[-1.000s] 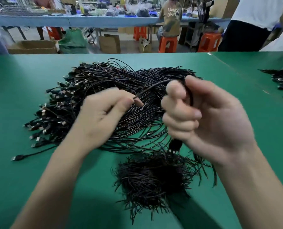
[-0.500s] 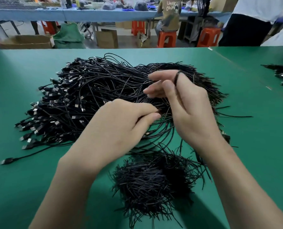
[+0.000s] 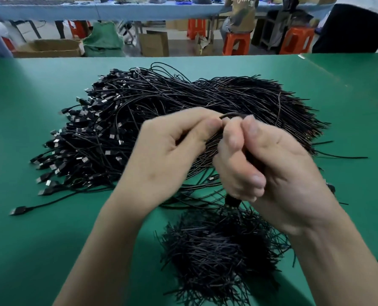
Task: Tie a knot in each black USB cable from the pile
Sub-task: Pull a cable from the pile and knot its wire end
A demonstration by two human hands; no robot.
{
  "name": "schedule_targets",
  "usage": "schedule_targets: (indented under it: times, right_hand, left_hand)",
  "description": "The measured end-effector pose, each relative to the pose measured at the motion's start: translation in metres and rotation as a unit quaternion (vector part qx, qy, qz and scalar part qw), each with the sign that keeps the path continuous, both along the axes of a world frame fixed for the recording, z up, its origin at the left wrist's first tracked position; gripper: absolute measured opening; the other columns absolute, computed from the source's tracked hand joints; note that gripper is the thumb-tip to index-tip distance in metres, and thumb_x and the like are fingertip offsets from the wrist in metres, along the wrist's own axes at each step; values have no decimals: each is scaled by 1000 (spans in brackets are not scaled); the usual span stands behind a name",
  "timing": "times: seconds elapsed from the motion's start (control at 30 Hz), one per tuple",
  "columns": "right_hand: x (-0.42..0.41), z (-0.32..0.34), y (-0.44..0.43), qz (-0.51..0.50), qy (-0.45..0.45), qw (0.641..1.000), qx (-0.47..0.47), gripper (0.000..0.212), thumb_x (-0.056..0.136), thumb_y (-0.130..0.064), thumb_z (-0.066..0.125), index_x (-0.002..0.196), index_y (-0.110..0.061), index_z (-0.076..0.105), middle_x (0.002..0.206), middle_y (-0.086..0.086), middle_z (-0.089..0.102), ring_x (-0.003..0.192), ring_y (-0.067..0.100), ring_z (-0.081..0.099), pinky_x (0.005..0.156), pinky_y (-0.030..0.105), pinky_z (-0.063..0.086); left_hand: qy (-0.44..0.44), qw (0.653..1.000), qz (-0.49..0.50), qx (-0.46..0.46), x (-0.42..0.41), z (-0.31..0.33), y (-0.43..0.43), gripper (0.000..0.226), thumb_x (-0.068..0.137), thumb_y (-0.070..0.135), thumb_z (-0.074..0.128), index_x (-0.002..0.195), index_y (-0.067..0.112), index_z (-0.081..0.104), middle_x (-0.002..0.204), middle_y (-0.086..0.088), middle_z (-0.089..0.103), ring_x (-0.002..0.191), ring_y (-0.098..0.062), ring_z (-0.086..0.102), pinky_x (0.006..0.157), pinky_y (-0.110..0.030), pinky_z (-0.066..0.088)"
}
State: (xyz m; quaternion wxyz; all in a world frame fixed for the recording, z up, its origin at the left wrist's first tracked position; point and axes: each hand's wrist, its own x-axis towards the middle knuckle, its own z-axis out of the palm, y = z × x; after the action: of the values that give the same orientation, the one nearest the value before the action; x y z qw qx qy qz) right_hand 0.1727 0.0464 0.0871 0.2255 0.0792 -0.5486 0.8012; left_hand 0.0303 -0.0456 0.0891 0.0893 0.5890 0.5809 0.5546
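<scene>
curling right hand (image 3: 272, 164) round cable (image 3: 232, 200) again

A factory assembly hall: a green worktable (image 3: 40, 120) bears a heap of black cables (image 3: 183, 100) at 12 o'clock. Beyond it stand a long blue bench (image 3: 117, 12), orange stools (image 3: 236, 44) at 1 o'clock, cardboard boxes (image 3: 49, 48) at 11 o'clock and a seated worker (image 3: 242, 16).

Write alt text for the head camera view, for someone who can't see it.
The left hand pinches a loop of one black cable that the right hand grips, above a green table. A big pile of cables lies behind the hands, and a smaller heap lies in front.
</scene>
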Motion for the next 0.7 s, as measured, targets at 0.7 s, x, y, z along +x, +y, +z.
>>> schedule_targets:
  times: [0.7]
  right_hand:
    - [-4, -18, 23, -15, -192, 963, 190, 57, 107, -48, 29, 85, -18, 70, 56, -7, 34, 53, 13, 29, 54, 22, 29]
  left_hand:
    - [-13, 998, 58, 20, -13, -11, 3, 19, 96, 36, 69, 80, 28, 75, 68, -10, 65, 64, -33, 55, 57, -42, 44]
